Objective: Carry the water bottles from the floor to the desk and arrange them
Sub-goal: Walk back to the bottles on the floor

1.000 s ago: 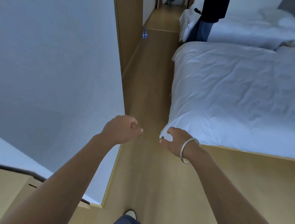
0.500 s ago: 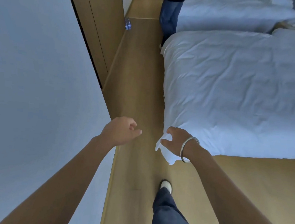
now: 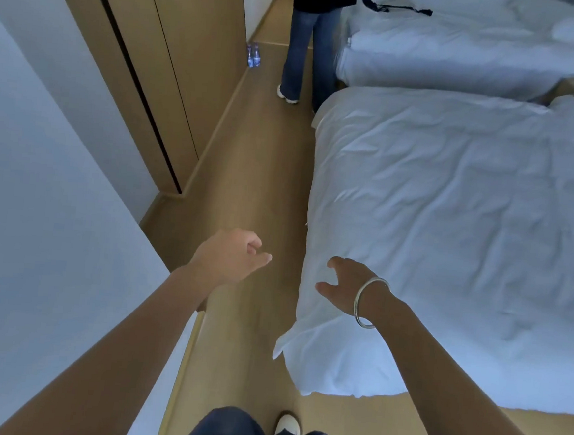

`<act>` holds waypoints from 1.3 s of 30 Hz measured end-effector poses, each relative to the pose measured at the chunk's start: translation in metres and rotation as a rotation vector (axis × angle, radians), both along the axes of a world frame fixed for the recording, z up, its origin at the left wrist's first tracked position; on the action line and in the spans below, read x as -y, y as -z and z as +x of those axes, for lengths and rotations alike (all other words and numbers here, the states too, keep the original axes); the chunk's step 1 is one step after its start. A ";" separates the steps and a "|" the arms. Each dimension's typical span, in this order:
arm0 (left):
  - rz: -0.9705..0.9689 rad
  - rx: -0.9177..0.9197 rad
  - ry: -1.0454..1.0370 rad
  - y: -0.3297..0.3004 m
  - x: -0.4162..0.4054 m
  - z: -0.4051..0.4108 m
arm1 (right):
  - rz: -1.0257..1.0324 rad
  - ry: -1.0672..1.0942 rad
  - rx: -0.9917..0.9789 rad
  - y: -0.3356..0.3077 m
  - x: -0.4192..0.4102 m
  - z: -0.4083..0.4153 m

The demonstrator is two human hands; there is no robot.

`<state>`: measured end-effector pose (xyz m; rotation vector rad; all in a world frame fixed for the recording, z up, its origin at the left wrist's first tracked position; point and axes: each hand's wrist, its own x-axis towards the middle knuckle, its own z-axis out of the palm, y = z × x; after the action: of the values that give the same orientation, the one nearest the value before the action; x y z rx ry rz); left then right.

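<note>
Two small water bottles [image 3: 253, 55] with blue labels stand on the wooden floor far ahead, against the base of the wooden cabinet. My left hand [image 3: 229, 255] is held out in front of me over the aisle, fingers loosely curled, holding nothing. My right hand [image 3: 347, 284], with a silver bangle on the wrist, hovers over the near corner of the bed with fingers spread and empty. Both hands are far from the bottles. No desk is in view.
A narrow wooden-floor aisle [image 3: 258, 167] runs between a white wall [image 3: 40, 198] with a wooden cabinet [image 3: 173, 71] on the left and a white bed [image 3: 449, 230] on the right. Another person [image 3: 309, 44] in jeans stands in the aisle near the bottles. A second bed [image 3: 463, 49] lies beyond.
I have walked forward along the aisle; the bottles and the standing person appear closer. My right hand's fingers have spread wider over the bed corner. Both hands stay empty.
</note>
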<state>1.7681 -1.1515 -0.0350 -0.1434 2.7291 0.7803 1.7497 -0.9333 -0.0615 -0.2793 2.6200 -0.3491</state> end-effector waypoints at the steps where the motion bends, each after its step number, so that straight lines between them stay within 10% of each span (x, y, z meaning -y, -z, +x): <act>1: -0.002 0.009 -0.002 0.001 0.000 -0.011 | -0.004 -0.004 0.009 0.002 0.000 -0.012; 39: 0.056 0.022 -0.073 0.017 0.144 -0.671 | -0.049 0.049 0.022 -0.002 0.145 -0.650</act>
<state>1.0974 -1.2952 -0.0515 -0.2390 2.6919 0.8687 1.0993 -1.0782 -0.0591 -0.2269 2.6028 -0.4310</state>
